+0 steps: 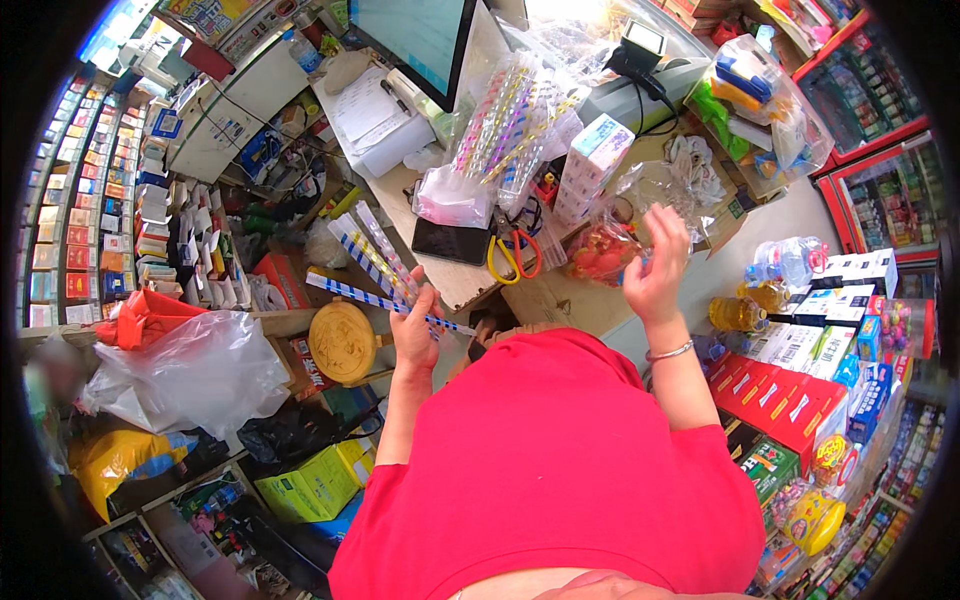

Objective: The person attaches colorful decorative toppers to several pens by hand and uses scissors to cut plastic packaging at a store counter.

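My left hand [418,332] is closed round a few long, thin patterned straws [372,252]. Some are blue-and-white striped, others dotted or yellowish; one striped straw points off sideways across the others. To the right, my right hand [658,265] is raised with its fingers apart and holds nothing. Next to it lies a clear bag of red round things [603,250]. On the counter between the hands sits a clear plastic packet of similar straws [510,125] in pink, yellow and purple. Scissors with orange and yellow handles [514,258] lie beside a dark phone [450,241].
A monitor [420,40] and a patterned white box [594,168] stand on the counter. At left are a round wooden stool [342,343] and a clear plastic bag [190,375]. Stacked red cartons [780,400] and bottles stand at right.
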Demonstrator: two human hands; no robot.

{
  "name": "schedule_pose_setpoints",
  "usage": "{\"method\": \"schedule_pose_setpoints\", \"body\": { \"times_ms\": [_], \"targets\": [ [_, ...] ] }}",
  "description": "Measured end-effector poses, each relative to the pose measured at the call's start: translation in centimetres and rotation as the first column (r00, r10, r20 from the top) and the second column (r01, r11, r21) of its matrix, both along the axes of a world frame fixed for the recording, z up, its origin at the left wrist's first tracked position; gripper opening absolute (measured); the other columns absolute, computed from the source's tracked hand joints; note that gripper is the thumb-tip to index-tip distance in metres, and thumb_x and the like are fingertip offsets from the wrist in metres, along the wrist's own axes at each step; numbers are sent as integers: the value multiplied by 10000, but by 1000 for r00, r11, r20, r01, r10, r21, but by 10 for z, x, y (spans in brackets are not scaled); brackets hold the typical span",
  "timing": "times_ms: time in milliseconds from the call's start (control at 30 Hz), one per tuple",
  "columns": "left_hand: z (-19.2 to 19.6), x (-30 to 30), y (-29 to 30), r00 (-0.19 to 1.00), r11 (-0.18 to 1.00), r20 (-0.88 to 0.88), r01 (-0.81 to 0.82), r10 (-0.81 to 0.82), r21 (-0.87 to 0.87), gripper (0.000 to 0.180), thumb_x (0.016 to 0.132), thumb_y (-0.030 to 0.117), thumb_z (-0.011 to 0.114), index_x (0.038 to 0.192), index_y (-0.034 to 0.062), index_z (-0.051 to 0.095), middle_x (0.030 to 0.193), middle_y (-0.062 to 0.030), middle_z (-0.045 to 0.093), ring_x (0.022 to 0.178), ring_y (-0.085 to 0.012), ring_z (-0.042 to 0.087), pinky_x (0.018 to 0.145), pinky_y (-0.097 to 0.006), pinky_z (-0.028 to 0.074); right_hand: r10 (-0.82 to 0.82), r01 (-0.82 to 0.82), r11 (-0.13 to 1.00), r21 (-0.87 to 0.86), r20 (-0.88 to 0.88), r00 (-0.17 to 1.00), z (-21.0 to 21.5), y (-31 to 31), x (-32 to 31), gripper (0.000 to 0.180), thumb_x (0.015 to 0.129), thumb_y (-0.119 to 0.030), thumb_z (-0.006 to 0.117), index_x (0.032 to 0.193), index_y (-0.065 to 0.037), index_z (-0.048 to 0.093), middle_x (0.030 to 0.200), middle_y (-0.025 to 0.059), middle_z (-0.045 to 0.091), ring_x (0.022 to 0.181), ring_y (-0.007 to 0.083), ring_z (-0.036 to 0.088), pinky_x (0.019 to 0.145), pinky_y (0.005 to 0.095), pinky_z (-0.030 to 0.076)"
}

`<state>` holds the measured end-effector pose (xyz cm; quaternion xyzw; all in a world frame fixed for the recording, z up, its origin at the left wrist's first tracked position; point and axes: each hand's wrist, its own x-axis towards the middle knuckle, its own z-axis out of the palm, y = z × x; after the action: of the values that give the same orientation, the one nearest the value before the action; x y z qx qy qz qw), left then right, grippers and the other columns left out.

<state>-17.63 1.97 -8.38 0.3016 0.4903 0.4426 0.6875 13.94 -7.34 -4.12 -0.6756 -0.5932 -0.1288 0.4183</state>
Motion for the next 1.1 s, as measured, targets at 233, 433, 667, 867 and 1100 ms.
{"method": "schedule_pose_setpoints", "body": {
  "times_ms": [233, 433, 667, 867, 1100],
  "targets": [
    [-3, 6, 1, 996, 996, 26, 91, -90, -20, 502, 860, 128, 645, 1307, 23, 440, 836, -17, 581, 609, -62, 512, 467, -209, 374, 238, -421, 818, -392, -435, 868, -102, 34, -60, 215, 747, -58, 586, 955, -3, 570, 913, 172, 588, 863, 362, 588, 750, 401, 488],
    [-9, 0, 5, 986, 987, 39, 164, -164, 0, 446, 878, 89, 607, 1290, 10, 456, 835, -23, 585, 641, -99, 534, 597, -244, 428, -15, -122, 678, -725, -179, 984, -121, 73, -96, 304, 758, -161, 631, 995, -11, 515, 985, 198, 567, 859, 351, 612, 707, 440, 511],
    [-20, -7, 20, 965, 965, 37, 262, -261, -6, 436, 885, 92, 602, 1286, 4, 454, 835, -28, 574, 651, -104, 528, 607, -244, 424, -247, -54, 489, -871, -198, 949, -110, 69, -107, 326, 700, -168, 612, 987, -27, 552, 831, 181, 664, 804, 358, 654, 676, 451, 519],
    [-10, -2, 49, 927, 925, 19, 374, -376, 69, 437, 911, 134, 578, 1307, 16, 437, 863, -28, 574, 672, -91, 513, 597, -230, 409, -254, -113, 447, -887, -247, 935, -48, 20, -100, 260, 698, -277, 601, 864, -78, 626, 813, 158, 654, 774, 359, 631, 676, 452, 500],
    [12, 14, 73, 757, 758, 61, 645, -651, 96, 376, 968, 245, 489, 1276, 36, 436, 883, -50, 572, 660, -100, 500, 575, -251, 411, -532, -83, 684, -725, -573, 624, -44, -126, -117, 172, 710, -152, 659, 806, -44, 564, 722, 83, 588, 685, 197, 587, 615, 330, 460]
  ]
}}
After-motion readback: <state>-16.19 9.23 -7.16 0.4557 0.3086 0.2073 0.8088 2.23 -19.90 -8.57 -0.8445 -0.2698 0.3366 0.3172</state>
